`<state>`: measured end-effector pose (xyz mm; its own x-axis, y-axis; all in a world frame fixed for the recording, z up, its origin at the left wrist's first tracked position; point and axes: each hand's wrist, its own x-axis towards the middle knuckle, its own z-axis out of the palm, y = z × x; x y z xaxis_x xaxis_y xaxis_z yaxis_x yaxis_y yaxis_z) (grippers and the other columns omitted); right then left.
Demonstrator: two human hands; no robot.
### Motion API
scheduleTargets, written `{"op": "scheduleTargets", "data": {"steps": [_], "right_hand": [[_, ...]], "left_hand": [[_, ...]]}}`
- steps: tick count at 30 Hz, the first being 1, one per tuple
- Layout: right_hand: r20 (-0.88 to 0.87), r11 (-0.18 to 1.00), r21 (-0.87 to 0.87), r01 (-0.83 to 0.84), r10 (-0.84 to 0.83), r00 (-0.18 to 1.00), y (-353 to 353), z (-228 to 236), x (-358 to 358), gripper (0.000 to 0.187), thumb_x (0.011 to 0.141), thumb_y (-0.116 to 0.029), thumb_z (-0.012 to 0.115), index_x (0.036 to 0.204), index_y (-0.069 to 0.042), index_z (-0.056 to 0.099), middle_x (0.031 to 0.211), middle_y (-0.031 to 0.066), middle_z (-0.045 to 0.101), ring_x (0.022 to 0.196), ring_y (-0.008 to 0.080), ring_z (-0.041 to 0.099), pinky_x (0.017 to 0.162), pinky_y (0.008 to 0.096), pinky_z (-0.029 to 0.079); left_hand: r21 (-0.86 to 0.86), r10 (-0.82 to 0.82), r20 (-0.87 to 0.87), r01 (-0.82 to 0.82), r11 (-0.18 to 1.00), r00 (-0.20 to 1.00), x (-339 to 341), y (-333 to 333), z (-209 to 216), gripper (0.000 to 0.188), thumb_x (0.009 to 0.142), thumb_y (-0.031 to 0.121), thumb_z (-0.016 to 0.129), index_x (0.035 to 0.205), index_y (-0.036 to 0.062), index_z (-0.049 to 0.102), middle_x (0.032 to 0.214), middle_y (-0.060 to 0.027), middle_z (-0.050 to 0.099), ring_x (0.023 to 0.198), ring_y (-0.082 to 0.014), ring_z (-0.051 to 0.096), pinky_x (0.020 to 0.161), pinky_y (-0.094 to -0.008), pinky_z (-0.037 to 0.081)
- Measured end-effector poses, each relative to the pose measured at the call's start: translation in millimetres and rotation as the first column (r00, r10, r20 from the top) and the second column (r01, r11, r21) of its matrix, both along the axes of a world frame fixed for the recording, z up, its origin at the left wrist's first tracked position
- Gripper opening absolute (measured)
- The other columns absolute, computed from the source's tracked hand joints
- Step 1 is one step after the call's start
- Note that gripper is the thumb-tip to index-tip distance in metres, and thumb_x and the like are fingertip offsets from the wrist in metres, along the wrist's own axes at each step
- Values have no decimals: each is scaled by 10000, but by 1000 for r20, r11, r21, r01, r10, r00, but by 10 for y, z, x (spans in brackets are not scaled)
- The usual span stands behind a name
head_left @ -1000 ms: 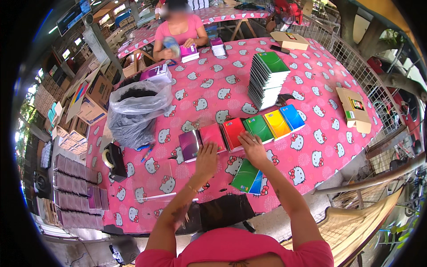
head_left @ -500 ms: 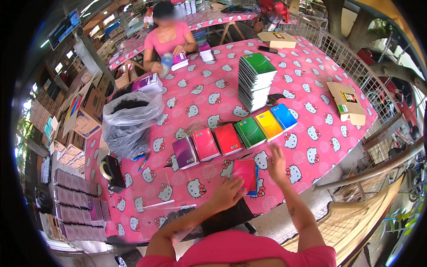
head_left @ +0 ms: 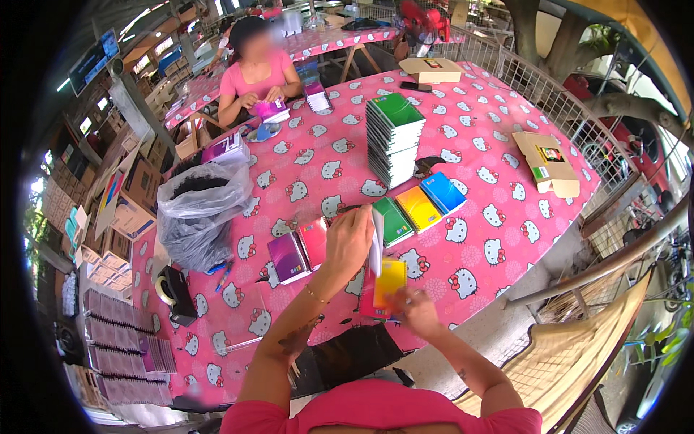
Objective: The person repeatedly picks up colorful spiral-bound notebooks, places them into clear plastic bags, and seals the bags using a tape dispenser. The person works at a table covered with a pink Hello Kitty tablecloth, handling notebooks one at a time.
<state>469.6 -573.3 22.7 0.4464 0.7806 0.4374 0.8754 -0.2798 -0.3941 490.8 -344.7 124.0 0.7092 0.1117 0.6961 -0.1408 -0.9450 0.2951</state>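
Observation:
A row of spiral notebooks lies on the table: purple [head_left: 288, 258], pink [head_left: 313, 241], green [head_left: 394, 223], yellow [head_left: 418, 208] and blue [head_left: 443, 193]. My left hand [head_left: 350, 239] reaches over the row, its fingers closed on a notebook [head_left: 377, 244] tipped up on edge, white pages showing; its cover is mostly hidden. Nearer me, my right hand [head_left: 416, 309] grips the lower edge of another yellow notebook [head_left: 392, 276], fingers slightly blurred. This one overlaps a red notebook [head_left: 367, 298] lying beneath it.
Behind the row stands a tall notebook stack with a green top [head_left: 399, 110]. At left are a plastic bag [head_left: 195, 224], a tape dispenser [head_left: 175, 295] and purple notebook piles [head_left: 123, 347]. A co-worker [head_left: 258, 76] handles purple notebooks across the table. Cardboard pieces [head_left: 546, 165] lie right.
My left hand has moved from the small near pile up to the row and tipped up a notebook. My right hand has come down to the yellow notebook. The co-worker has set down a blue item.

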Motion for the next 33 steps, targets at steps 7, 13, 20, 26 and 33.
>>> {"op": "scheduleTargets", "data": {"steps": [7, 13, 20, 26, 33], "right_hand": [[-507, 883, 207, 421, -271, 818, 266, -191, 969, 334, 816, 6, 604, 1145, -42, 626, 1142, 177, 622, 1092, 359, 605, 936, 446, 485], [-105, 895, 96, 436, -426, 898, 314, -412, 2040, 488, 833, -93, 645, 1313, -114, 561, 1335, 150, 523, 1252, 371, 493, 1009, 501, 432], [83, 811, -299, 503, -503, 860, 84, -401, 2804, 530, 818, -300, 706, 1315, -154, 592, 1318, 114, 566, 1243, 312, 518, 988, 547, 415], [-59, 791, 11, 612, -610, 790, -79, -556, 2658, 381, 808, -314, 752, 1116, -101, 684, 1191, 120, 628, 1091, 309, 604, 937, 496, 454], [-885, 695, 135, 707, -236, 401, -363, -151, 2713, 352, 847, -55, 655, 1197, -73, 623, 1072, 121, 663, 842, 240, 673, 700, 324, 544]], "left_hand": [[-4, 68, -428, -77, 997, 901, -276, -515, -1012, 298, 919, 230, 585, 1006, -54, 616, 715, -174, 656, 629, -321, 676, 538, -422, 541], [45, 165, -200, -159, 986, 966, -559, 517, -889, 324, 946, 203, 563, 1157, -42, 579, 1042, -216, 648, 919, -369, 650, 794, -448, 538], [-56, 138, -306, -163, 985, 942, -830, 803, -1126, 341, 921, 95, 570, 1237, -32, 550, 1041, -211, 671, 907, -365, 657, 796, -464, 522], [-363, 78, -464, -270, 892, 882, -882, 806, 155, 319, 946, 150, 587, 1222, -9, 599, 854, -158, 686, 748, -242, 667, 699, -346, 507], [-795, -457, -259, 80, 601, 851, -1076, 571, 720, 303, 999, 236, 570, 1160, -12, 640, 880, 7, 611, 798, -89, 624, 713, -249, 518]]}}
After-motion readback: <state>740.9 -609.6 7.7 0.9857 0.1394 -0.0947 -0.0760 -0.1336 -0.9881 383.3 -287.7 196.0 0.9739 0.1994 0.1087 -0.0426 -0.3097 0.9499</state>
